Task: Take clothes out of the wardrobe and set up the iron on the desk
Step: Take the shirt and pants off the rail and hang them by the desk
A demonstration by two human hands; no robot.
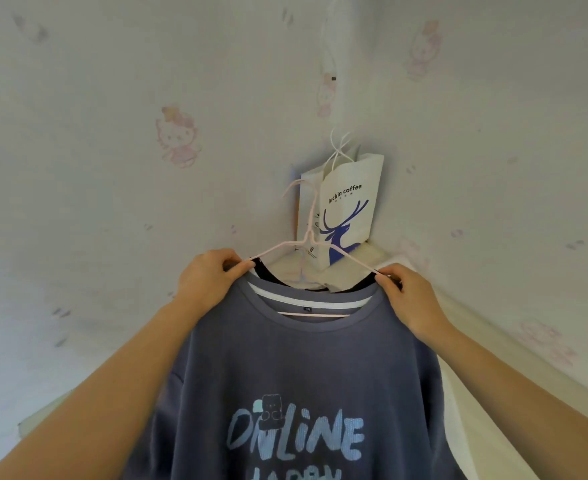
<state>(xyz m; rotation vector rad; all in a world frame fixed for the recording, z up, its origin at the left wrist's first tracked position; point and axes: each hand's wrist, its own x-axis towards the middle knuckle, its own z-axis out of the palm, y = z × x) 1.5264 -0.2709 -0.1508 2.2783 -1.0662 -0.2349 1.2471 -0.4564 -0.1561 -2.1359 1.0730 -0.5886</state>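
at chest height before the papered corner: blue-grey t-shirt (306, 382) on a pink hanger (308, 237), held up in mid-air. left hand (207, 284) pinches the shirt's left shoulder at the hanger arm; right hand (412, 299) pinches the right shoulder. behind, a white paper bag (353, 188) printed "luckin coffee" hangs in the corner; contents not visible.

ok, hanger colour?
Pale pink hanger, thin wire type, seen in the head view, the only one.
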